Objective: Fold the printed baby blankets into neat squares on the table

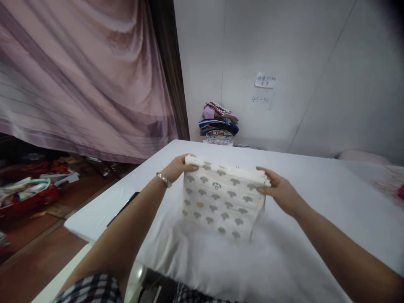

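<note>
A white cloth printed with grey, green and yellow mushroom shapes [217, 198] hangs between my two hands above the table. My left hand [180, 167] pinches its upper left corner, with a silver bracelet on that wrist. At the upper right corner, my right hand [277, 189] grips the gathered, folded edge between thumb and fingers. The cloth's lower part is blurred. Below it, plain white fabric [221, 261] spreads over the table's near side, wrinkled at the left.
The white table [315, 181] reaches back to a grey wall. Folded fabrics [219, 122] are stacked at the far edge. A thin black object [124, 208] lies by my left forearm. Pink curtain [94, 75] hangs at left, above a red basket [30, 195] on the floor.
</note>
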The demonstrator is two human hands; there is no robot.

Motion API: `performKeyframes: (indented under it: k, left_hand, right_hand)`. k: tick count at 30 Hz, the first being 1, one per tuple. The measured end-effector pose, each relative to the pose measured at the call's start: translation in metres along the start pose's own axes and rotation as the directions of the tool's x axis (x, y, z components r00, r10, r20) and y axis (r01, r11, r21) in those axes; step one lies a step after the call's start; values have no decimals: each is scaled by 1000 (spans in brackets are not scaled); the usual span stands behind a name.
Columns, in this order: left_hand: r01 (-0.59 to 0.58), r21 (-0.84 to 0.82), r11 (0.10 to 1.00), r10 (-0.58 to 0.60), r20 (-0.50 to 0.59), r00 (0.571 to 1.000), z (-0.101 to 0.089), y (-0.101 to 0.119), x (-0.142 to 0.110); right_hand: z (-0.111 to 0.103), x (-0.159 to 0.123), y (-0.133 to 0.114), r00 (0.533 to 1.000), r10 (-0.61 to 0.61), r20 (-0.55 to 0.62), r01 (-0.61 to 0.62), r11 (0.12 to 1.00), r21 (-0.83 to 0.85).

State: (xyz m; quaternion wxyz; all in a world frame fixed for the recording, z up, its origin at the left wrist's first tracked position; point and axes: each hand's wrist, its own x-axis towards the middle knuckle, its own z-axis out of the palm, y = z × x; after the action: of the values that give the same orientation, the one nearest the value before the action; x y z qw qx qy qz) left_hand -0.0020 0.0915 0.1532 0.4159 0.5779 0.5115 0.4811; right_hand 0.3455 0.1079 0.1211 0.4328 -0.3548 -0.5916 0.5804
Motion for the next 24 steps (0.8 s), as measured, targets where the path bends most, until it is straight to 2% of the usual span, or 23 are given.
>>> performKeyframes:
  k: [3, 6, 8, 10, 11, 14, 17, 20, 24]
  left_hand:
    - [-166, 55, 985, 172, -127, 977, -1, 30, 21]
    - [-323, 182, 929, 352, -158, 922, 6, 51, 27]
    - [-404, 348, 846, 469, -128, 874, 15, 47, 20]
    - [-417, 534, 736, 530, -70, 845, 27, 22, 5]
    - [-403, 603, 689, 527, -36, 849, 34, 3, -4]
    - [-348, 758, 552, 443, 87, 892, 55, -67, -38]
    - [-373, 777, 507, 348, 210, 913, 73, -124, -70]
    - [-380, 775, 505, 340, 225, 913, 82, -145, -88]
    - [-362, 765, 533, 279, 245, 929, 81, -134, -91]
  right_hand:
    - [-13, 37, -31, 975, -222, -18, 219, 970, -103]
    - [-24, 56, -50, 892, -451, -18, 425, 852, -305]
    - [-27, 55, -44, 829, -559, -25, 483, 737, -472]
    - [-30, 45, -17, 797, -604, -11, 495, 664, -561]
    - [-32, 37, 2, 802, -598, 4, 496, 662, -561]
    - [-38, 7, 71, 895, -442, 64, 415, 768, -487]
    - [-43, -24, 123, 955, -250, 157, 295, 835, -465]
    - [-42, -41, 141, 967, -204, 155, 254, 847, -467]
    - [-40, -47, 138, 959, -236, 157, 283, 822, -494]
